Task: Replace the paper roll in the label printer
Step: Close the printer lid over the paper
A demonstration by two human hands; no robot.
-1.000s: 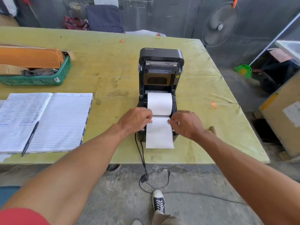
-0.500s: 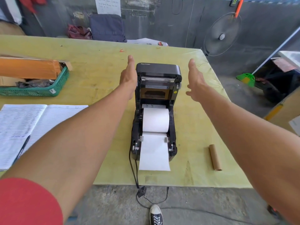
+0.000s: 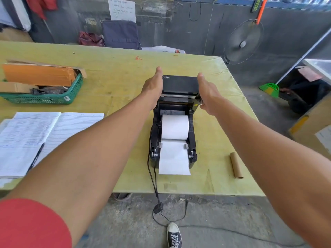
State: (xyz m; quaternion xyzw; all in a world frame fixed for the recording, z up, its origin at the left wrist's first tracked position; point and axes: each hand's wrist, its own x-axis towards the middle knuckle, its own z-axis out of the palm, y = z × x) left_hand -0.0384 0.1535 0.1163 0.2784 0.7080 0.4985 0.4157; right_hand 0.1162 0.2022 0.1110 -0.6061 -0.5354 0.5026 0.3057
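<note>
While flat, both hands [image 3: 180, 88] flank printer lid [image 3: 180, 84].

- Label printer [image 3: 180, 85]: black matt plastic casing.
- Paper roll [image 3: 175, 127]: smooth, plain white paper, matt.
- Empty core [image 3: 236, 165] at 3 o'clock of the printer: brown cardboard, dull.
- Tabletop [image 3: 114, 77]: yellow-green covering, matt, creased and stained.
- Basket [image 3: 53, 99] at 9 o'clock: green plastic mesh.
- Notebook [image 3: 53, 129]: lined white paper.
- Floor [image 3: 125, 221]: rough grey concrete.

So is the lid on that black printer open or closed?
Open. The black printer's lid is tipped back, so the white paper roll shows inside, with the left hand and right hand at its sides.
</note>
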